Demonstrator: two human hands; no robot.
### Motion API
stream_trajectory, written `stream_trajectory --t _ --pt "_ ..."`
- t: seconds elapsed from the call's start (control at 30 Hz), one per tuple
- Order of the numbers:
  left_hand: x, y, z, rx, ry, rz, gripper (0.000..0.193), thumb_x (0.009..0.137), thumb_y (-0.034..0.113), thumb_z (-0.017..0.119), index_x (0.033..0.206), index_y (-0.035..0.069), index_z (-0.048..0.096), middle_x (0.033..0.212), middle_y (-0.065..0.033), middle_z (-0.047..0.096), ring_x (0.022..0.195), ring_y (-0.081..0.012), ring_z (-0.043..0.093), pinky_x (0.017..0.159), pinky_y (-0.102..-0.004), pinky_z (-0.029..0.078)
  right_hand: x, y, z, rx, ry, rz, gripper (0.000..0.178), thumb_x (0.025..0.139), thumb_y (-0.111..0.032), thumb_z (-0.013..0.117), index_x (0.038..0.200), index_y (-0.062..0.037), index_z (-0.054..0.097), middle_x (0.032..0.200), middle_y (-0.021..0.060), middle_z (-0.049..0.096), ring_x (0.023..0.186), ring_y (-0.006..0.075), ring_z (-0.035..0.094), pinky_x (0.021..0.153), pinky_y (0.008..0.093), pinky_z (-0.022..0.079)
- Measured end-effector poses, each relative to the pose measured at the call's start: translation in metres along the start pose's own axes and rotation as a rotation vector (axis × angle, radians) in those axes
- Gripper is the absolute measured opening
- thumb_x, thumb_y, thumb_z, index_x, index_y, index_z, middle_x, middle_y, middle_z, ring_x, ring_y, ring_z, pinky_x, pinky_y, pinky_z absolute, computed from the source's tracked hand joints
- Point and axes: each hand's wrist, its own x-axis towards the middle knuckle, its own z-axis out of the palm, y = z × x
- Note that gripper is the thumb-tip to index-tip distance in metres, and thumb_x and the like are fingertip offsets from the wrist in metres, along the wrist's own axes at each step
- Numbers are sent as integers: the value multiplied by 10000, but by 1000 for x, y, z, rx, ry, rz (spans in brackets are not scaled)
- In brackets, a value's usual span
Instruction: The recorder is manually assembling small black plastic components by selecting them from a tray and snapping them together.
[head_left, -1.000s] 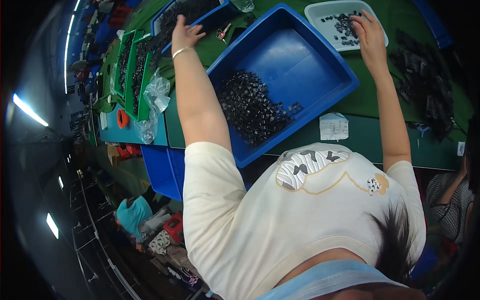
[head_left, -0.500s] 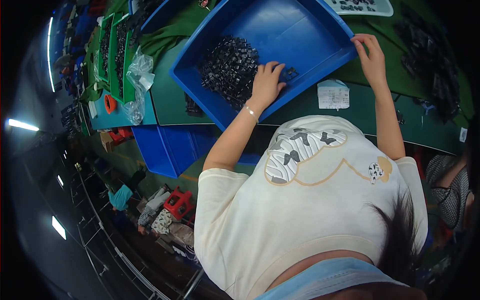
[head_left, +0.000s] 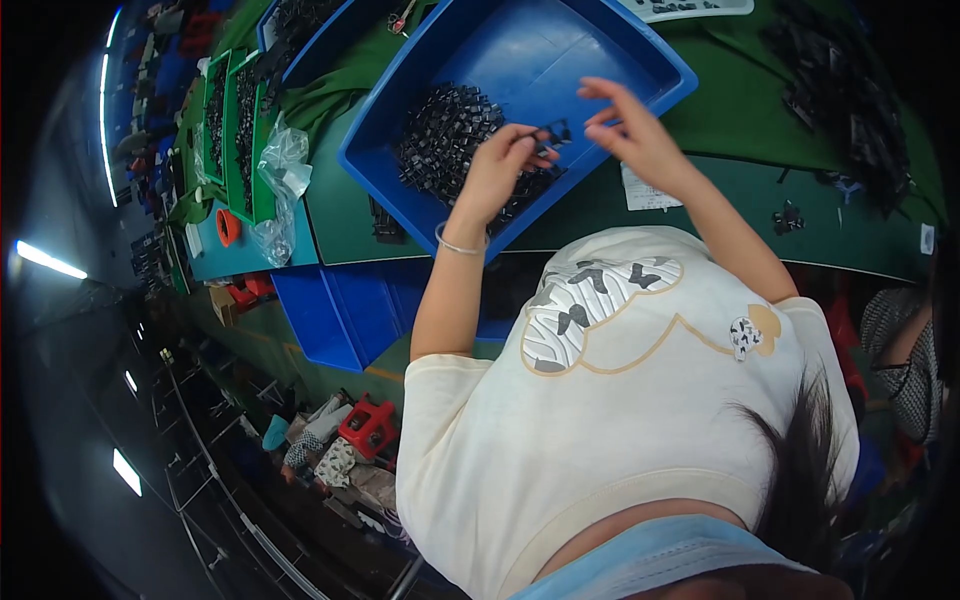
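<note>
A large blue bin point(head_left: 535, 60) sits tilted on the table in front of me, with a heap of small black plastic parts point(head_left: 445, 140) in its left side. Over the heap, my left hand point(head_left: 497, 168) pinches a small black plastic part point(head_left: 557, 131) between thumb and fingers. To its right, above the bin's near right wall, my right hand point(head_left: 630, 130) holds nothing, its fingers apart and pointing at that part. Partly behind my right forearm lies a printed paper slip point(head_left: 645, 192).
Green trays point(head_left: 243, 140) of black parts and a clear plastic bag point(head_left: 284, 165) lie at the left, near an orange tape roll point(head_left: 228, 228). More black parts point(head_left: 835, 90) are piled on green cloth at the right. A white tray point(head_left: 690, 8) stands at the back.
My right hand has let go of the bin's right corner and come left over the bin. My left hand has lifted a black part, and the bin has shifted slightly in view.
</note>
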Motion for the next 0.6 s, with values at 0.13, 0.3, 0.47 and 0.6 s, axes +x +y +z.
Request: stream_trajectory --t 0.13,0.3,0.47,0.6 --pt "-27 -14 19 13 -88 73 184 775 76 409 931 -17 434 807 -74 530 747 -120 521 668 -208 398 -10 7 12 242 -457 367 114 749 -80 453 848 -25 458 714 19 495 569 72 453 518 189 381" --pt "-54 -8 43 535 12 175 247 656 193 580 777 17 456 691 -99 524 610 -201 530 536 -286 408 -32 2 9 -214 -591 114 85 703 -71 500 731 -2 460 562 47 478 513 96 457 459 213 365" --pt "-58 -13 49 537 -89 86 184 717 183 516 708 21 429 600 -99 518 546 -211 515 509 -284 382 -44 -9 5 103 -617 441 94 703 -42 503 778 -14 454 582 36 480 492 80 457 452 200 366" --pt "-59 -13 51 500 -154 -7 231 735 255 485 716 28 452 601 -109 512 561 -207 511 508 -269 379 -45 -20 3 -113 -598 454 72 727 -59 471 681 -7 455 531 15 446 473 68 427 435 190 346"
